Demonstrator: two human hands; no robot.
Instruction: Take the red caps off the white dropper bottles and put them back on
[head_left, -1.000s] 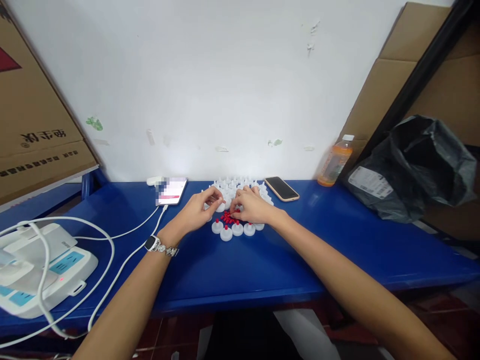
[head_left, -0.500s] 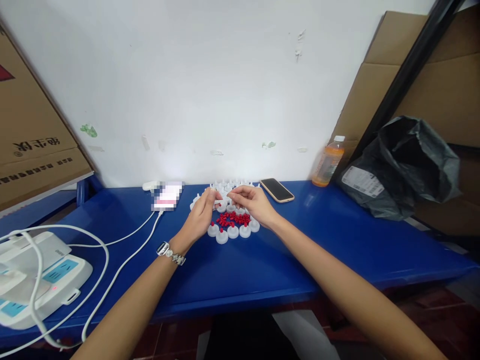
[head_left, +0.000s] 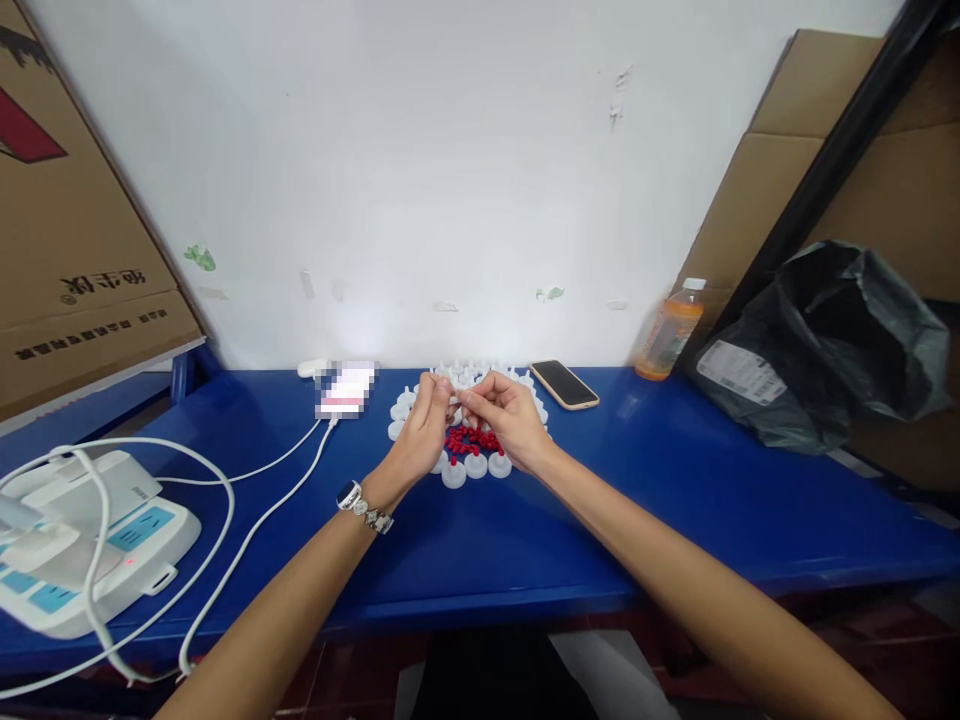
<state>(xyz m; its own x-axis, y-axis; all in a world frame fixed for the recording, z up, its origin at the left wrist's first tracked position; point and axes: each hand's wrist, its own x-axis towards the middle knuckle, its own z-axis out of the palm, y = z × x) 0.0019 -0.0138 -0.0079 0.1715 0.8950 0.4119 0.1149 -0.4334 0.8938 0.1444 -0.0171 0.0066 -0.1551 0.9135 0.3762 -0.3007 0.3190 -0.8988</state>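
Near the back edge of a smooth blue table [head_left: 525,540], the left hand [head_left: 421,432] and right hand [head_left: 504,418] meet fingertip to fingertip, both pinched shut on a small white plastic cap [head_left: 453,400] held just above a heap of tiny red plugs [head_left: 471,440]. More round white caps [head_left: 475,466] ring the heap. The table's front half lies bare; a dark phone [head_left: 564,384] and an orange bottle [head_left: 669,330] sit by the back edge, white cables [head_left: 247,520] towards the left edge.

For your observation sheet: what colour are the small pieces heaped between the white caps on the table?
Red, seen in the head view: small pieces among white caps.
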